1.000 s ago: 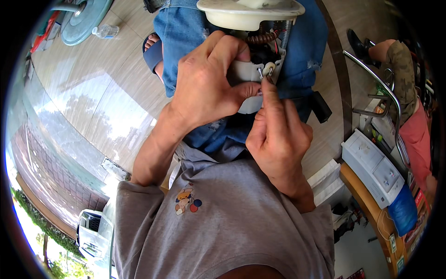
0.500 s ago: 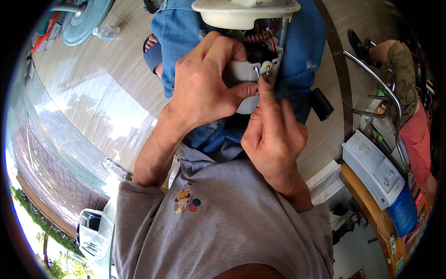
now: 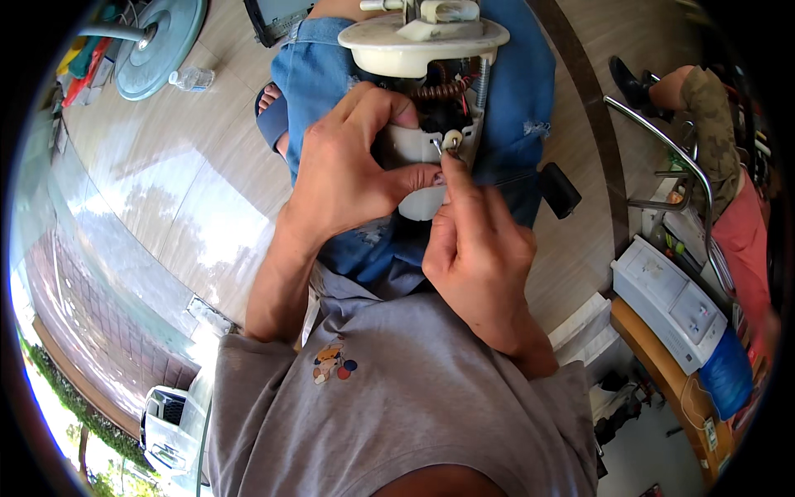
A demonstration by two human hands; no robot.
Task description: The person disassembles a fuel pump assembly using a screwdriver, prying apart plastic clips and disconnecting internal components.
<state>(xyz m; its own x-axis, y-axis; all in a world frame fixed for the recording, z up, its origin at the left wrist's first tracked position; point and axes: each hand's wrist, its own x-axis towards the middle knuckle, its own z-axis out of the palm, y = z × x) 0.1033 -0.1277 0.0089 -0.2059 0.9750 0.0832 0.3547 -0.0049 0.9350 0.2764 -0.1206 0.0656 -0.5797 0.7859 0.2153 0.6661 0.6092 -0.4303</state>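
Note:
A fuel pump module [image 3: 422,45] with an off-white round flange, a brown corrugated hose, a spring and red wires stands between my knees. My left hand [image 3: 335,170] is wrapped round its pale grey lower housing [image 3: 411,147], fingers on top and thumb on the near side. My right hand [image 3: 480,236] is closed, its index fingertip pressed against a bent metal wire beside a small cream round piece [image 3: 452,141]. Whatever lies between those fingers is hidden. To the right hangs a black float [image 3: 561,190], with a thin rod running toward my right hand.
A plastic bottle [image 3: 191,79] lies on the tiled floor next to a blue-green round base [image 3: 161,45]. On the right are a chrome chair frame [image 3: 662,141], a seated person's leg [image 3: 708,124] and a white appliance [image 3: 669,302] by a wooden bench edge.
The module and both hands sit slightly further left and lower in view, and more of the flange's top shows. Both hands keep about the same hold.

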